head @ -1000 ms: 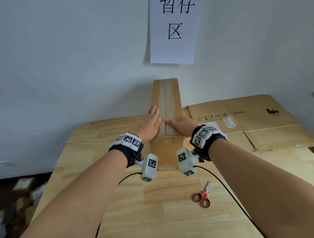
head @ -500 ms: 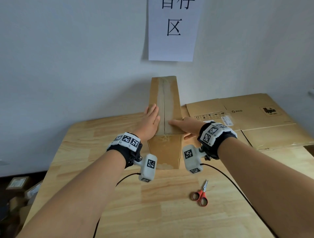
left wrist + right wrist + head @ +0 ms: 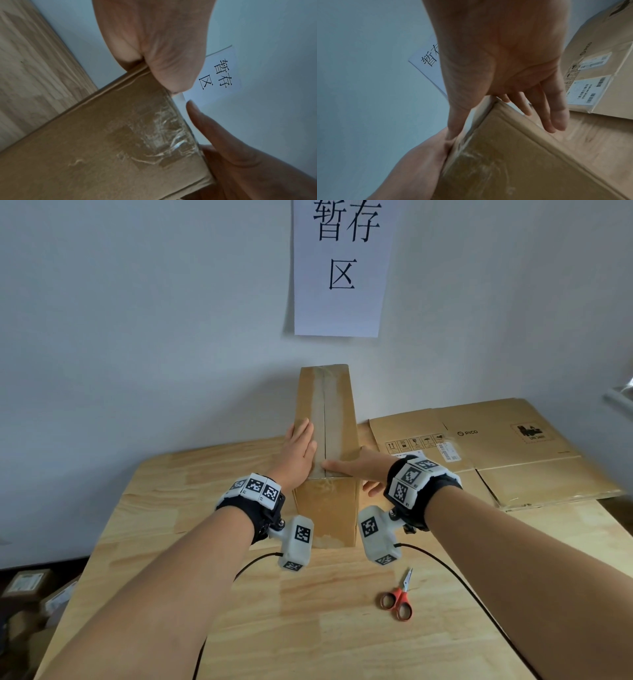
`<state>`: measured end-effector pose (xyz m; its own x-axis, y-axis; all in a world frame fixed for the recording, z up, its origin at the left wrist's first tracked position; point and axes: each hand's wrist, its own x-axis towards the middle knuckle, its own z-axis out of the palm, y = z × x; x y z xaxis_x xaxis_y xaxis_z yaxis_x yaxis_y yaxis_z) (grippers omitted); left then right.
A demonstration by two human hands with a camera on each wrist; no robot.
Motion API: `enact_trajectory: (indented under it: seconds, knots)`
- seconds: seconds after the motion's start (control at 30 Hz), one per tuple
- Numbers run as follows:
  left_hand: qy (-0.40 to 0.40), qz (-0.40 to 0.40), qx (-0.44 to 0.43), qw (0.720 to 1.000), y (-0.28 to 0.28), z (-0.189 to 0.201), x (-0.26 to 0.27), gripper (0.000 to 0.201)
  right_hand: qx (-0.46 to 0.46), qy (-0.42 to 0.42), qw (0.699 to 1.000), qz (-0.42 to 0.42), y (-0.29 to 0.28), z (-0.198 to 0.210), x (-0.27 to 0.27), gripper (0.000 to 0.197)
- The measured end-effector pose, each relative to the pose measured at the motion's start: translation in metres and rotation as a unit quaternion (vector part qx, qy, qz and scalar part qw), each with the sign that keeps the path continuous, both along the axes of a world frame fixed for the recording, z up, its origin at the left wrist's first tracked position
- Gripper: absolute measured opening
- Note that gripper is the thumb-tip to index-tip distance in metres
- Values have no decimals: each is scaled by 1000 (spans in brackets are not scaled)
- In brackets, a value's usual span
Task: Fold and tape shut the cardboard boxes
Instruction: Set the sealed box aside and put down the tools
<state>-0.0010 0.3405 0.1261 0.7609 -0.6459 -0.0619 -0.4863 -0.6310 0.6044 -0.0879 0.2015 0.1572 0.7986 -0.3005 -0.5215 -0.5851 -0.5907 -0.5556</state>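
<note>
- The cardboard box [image 3: 325, 440] stood near the middle of the wooden table [image 3: 171, 525], its long axis running straight away from the person toward the wall [image 3: 137, 320].
- A taped seam [image 3: 323, 419] ran along the top face, and the clear tape [image 3: 164, 136] continued wrinkled down the near end face.
- The left hand [image 3: 298, 455] lay flat with straight fingers on the top, just left of the seam, holding nothing.
- The right hand [image 3: 356, 469] came from the right side, its thumb stretched across the near edge to the seam, and its other fingers [image 3: 556, 116] hung relaxed over the right side; it pressed and did not clasp.
- Both hands were at the near end, equally close; I judge that the coming move was a rub along the seam, away from the body.
- The far end seemed close to the wall, so room there was small.
- A flattened carton [image 3: 496, 446] lay to the right, and the scissors [image 3: 397, 599] lay near the person, well apart from the box.
</note>
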Motion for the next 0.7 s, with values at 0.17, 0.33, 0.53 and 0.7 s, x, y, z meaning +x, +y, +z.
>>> enact_trajectory:
  seconds: [0.17, 0.33, 0.53, 0.7]
  knots:
    - [18, 9, -18, 1000, 2, 2, 1, 50, -40, -43, 998, -37, 11, -6, 7, 106]
    - [39, -9, -50, 998, 2, 0, -2, 48, -112, -50, 991, -46, 10, -9, 17, 93]
    - [45, 3, -57, 997, 6, -1, 1, 48, -150, -123, 976, 96, 10, -9, 27, 62]
    - [48, 8, -67, 997, 3, -3, 4, 47, -218, -112, 953, 178, 10, -12, 35, 50]
